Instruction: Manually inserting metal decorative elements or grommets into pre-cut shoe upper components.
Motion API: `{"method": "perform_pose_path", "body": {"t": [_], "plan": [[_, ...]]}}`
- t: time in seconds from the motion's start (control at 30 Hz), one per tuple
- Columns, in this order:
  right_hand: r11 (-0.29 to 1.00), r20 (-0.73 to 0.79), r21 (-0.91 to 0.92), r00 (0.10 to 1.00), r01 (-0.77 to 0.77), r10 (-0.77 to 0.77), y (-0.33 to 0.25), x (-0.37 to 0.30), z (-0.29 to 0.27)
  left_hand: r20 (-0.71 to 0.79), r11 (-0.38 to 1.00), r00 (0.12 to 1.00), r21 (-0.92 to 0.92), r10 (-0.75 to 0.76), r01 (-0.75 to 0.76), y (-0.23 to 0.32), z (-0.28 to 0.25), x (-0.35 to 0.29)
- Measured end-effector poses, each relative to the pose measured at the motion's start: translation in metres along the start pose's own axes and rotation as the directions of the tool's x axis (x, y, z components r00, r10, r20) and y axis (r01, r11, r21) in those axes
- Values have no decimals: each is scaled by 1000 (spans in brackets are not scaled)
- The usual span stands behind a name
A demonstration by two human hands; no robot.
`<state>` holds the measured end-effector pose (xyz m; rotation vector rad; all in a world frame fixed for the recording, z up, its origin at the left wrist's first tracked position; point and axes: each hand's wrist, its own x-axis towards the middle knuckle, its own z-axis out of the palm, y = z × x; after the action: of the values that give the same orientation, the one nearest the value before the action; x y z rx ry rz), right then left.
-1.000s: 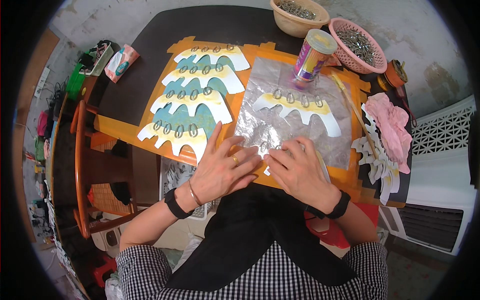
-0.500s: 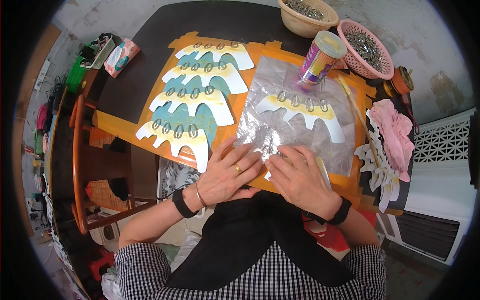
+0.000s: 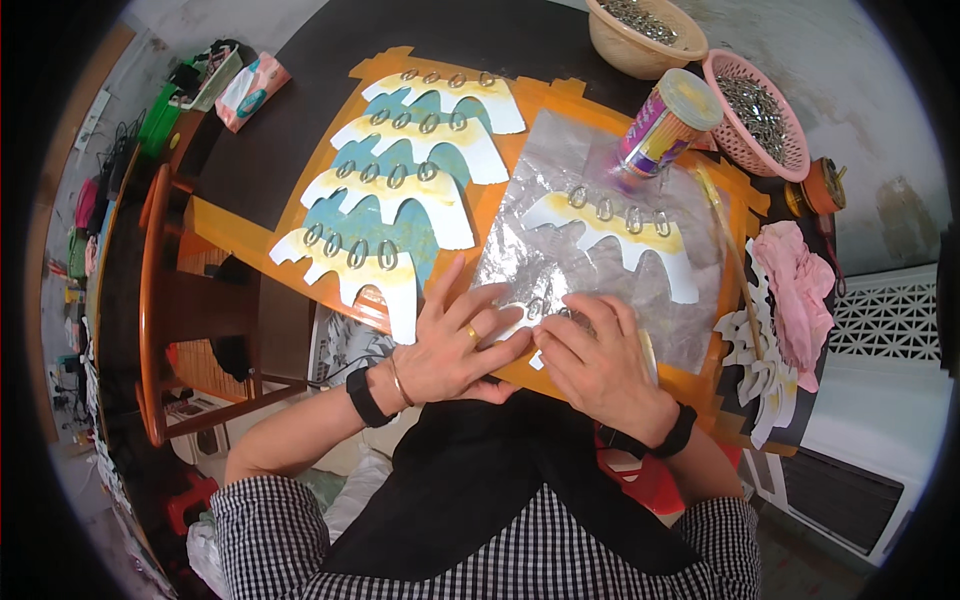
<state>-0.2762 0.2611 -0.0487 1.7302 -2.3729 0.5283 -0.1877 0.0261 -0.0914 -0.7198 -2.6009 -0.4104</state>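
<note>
In the head view, the left hand (image 3: 455, 345) and the right hand (image 3: 608, 362) are close together at the near edge of the dark, smooth tabletop (image 3: 310, 110). Under their fingertips is a thin, flat white piece with a yellow smear (image 3: 515, 325), mostly hidden by the hands. It lies on the near part of a clear, shiny plastic sheet (image 3: 690, 330), with a small silver metal oval ring (image 3: 535, 307) showing at its top. The left fingers are spread, with one poking up and the others reaching to the piece. The right fingers are bent, with their tips down on it. I cannot tell if either hand pinches anything

Farther up the sheet is a white comb-shaped piece with a yellow top edge (image 3: 645, 243), with four silver rings along it. A round tub with a purple label (image 3: 655, 135) stands behind it. To the left, four more white comb-shaped pieces (image 3: 440, 215) lie in rows over a blue-green patch (image 3: 420, 245), next to orange tape (image 3: 235, 232). At the back are a round tan bowl (image 3: 630, 52) and a round pink plastic basket (image 3: 735, 130), both with shiny metal bits inside. On the right are a thin wooden stick (image 3: 743, 280) and a crumpled pink cloth (image 3: 795, 295)
</note>
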Motion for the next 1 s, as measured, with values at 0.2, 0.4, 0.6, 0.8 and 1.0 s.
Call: {"method": "perform_pose_path", "body": {"t": [0.2, 0.4, 0.6, 0.8, 1.0], "plan": [[1000, -34, 2, 999, 2, -2, 5, -1, 6, -29, 985, 993, 130, 118, -113, -1, 5, -5], [1000, -54, 26, 998, -14, 15, 5, -1, 8, -11, 990, 996, 112, 87, -85, -1, 1, -2], [999, -91, 49, 996, -16, 20, 7, -1, 8, -23, 998, 998, 34, 56, -55, -1, 0, 2], [999, -94, 47, 996, 3, 1, 5, -4, 6, -100, 968, 977, -186, -189, 169, 23, -15, 20], [999, -78, 32, 997, 15, -13, 5, -6, 8, -117, 956, 950, -86, -291, 282, 29, -11, 37]]}}
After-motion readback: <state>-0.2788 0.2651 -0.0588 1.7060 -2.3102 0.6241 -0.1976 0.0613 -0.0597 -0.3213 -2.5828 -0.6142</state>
